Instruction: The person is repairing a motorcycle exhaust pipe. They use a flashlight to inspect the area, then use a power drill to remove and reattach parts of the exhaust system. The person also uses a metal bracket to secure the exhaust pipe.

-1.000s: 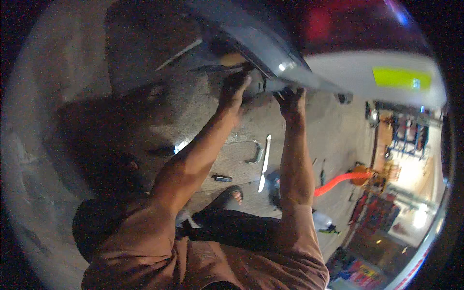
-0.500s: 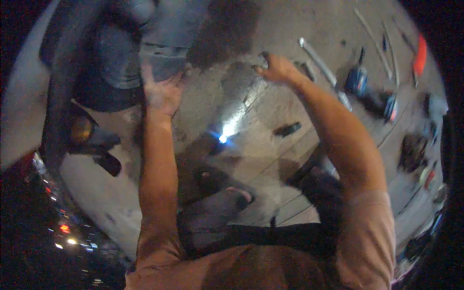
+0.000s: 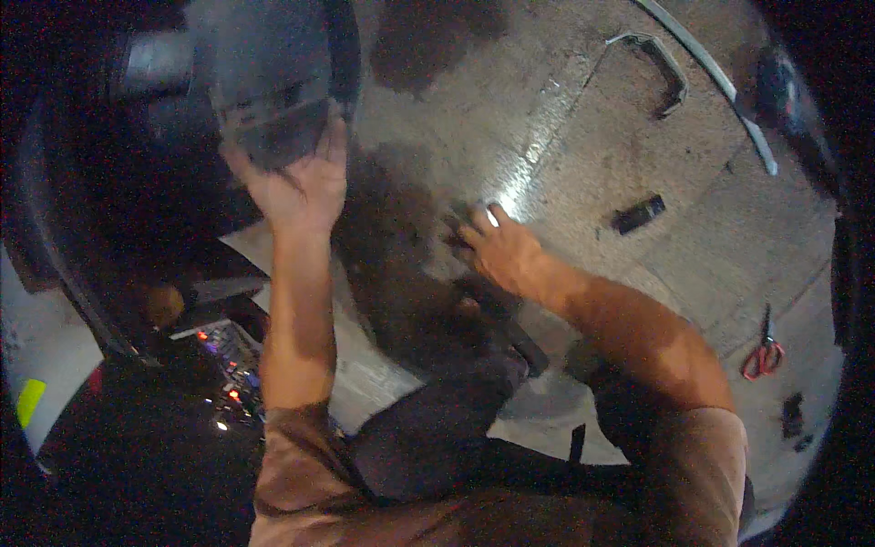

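My left hand (image 3: pixel 303 191) reaches up with its fingers spread against the lower edge of a large dark, curved panel (image 3: pixel 273 55); whether it bears any weight I cannot tell. Low over the concrete floor, my right hand (image 3: pixel 504 251) has its fingers curled around a small flashlight (image 3: pixel 493 217). Only the flashlight's bright end shows between the fingers, and its beam runs up and right along the ground. The rest of its body is hidden by the hand.
On the floor (image 3: pixel 547 164) to the right lie a small black block (image 3: pixel 639 214), a bent trim piece (image 3: pixel 661 68), a long grey strip (image 3: pixel 702 59) and red-handled scissors (image 3: pixel 764 357). A dark bulky shape (image 3: pixel 118 164) fills the left. My knees are bent below my hands.
The view has shifted left and closer. My right hand has come down and back from above the floor onto the flashlight, which lay free before. My left hand stays at the panel's edge.
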The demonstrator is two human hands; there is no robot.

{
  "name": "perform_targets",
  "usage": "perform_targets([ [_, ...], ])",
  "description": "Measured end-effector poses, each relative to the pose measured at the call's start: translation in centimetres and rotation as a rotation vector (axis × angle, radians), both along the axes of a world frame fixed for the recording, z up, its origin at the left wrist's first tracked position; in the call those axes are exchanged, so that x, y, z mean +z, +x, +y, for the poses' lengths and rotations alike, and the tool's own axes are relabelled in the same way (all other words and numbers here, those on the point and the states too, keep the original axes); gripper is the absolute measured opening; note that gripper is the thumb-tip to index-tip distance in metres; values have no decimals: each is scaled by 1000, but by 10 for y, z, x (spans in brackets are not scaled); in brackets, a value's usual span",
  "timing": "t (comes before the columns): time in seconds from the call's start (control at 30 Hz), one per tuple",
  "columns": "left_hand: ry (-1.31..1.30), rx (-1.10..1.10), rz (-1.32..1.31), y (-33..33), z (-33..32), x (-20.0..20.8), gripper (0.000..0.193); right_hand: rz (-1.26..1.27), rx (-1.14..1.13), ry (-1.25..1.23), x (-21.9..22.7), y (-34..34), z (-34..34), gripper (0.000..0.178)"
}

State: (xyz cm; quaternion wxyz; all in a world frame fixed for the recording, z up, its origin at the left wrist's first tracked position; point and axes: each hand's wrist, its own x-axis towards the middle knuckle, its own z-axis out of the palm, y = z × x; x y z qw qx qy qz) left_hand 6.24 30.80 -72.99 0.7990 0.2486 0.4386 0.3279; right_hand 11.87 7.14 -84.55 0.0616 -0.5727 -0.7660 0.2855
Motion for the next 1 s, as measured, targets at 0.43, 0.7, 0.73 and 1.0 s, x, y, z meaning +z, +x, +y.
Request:
perform_targets([
  [0.43, 177, 120, -13, 66, -109, -91, 75, 1128, -1268, 300, -65, 87, -108, 36],
  [0.7, 152, 14, -37, 75, -57, -51, 72, 1524, -1278, 471, 42, 107, -21, 41],
  [0.73, 124, 49, 6, 72, -48, -44, 73, 1498, -1293, 471, 51, 100, -7, 41],
  [1.0, 160, 163, 91, 63, -34, -63, 79, 1433, -1281, 520, 13, 78, 30, 41],
])
